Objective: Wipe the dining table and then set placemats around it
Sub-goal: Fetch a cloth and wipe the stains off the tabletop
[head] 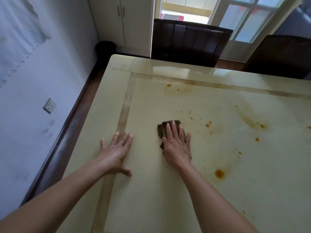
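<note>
Two bare hands lie palm-down on the glossy cream rectangular dining table [168,199]. The right hand [177,145] presses on a small folded dark brown cloth [161,130] with its fingers straight and close together, flat on top rather than curled round it. The cloth lies under the fingers and palm; its far edge shows just past the fingertips and its left edge sticks out on the thumb side.

Left of the cloth and apart from it, the left hand [116,152] rests on the bare tabletop holding nothing, fingers spread wide, thumb stuck out. Its fingertips reach the pale inlaid border strip [125,108], which runs left of the cloth.

Right of the cloth and beyond it, orange-brown stains [219,174] spot and smear the surface, the largest blot lying to the right and nearer the person.

Beyond the cloth, at the table's far edge, stand two dark brown padded chairs [190,42]. Far left of the cloth a white wall socket [50,105] sits on the pale wall, and beyond-left a round black bin [105,46] stands on the floor
</note>
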Available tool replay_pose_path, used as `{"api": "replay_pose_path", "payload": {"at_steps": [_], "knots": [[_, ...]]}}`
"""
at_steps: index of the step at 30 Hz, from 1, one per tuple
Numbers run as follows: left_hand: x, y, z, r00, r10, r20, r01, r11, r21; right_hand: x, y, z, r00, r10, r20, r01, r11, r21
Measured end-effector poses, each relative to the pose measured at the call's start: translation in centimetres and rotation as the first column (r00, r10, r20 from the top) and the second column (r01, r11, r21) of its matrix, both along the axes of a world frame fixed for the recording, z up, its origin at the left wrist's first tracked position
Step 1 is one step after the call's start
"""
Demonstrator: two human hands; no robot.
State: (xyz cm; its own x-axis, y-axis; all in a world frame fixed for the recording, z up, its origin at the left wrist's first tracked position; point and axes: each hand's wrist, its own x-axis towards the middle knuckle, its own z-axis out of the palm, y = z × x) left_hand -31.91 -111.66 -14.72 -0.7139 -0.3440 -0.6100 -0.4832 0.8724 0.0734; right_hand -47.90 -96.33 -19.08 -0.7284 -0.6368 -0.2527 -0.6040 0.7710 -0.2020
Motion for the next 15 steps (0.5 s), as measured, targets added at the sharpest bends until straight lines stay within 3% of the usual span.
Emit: {"api": "replay_pose_path", "payload": {"at_steps": [3,7,15], "knots": [[-1.8,0.0,1.1,0.998,-0.022,-0.064,0.017,0.997,-0.077,-0.4,0.6,-0.2,1.000,-0.014,-0.011,0.014,1.000,0.006],[-5.4,-1.1,1.6,0.992,0.010,-0.126,-0.016,0.999,-0.048,-0.3,0.6,-0.3,1.000,-0.014,-0.005,0.014,1.000,0.006],[-9.0,-3.6,-0.1,0.989,0.146,0.003,-0.146,0.985,0.087,-0.3,0.5,-0.7,0.999,-0.016,-0.033,0.017,1.000,0.008]]}}
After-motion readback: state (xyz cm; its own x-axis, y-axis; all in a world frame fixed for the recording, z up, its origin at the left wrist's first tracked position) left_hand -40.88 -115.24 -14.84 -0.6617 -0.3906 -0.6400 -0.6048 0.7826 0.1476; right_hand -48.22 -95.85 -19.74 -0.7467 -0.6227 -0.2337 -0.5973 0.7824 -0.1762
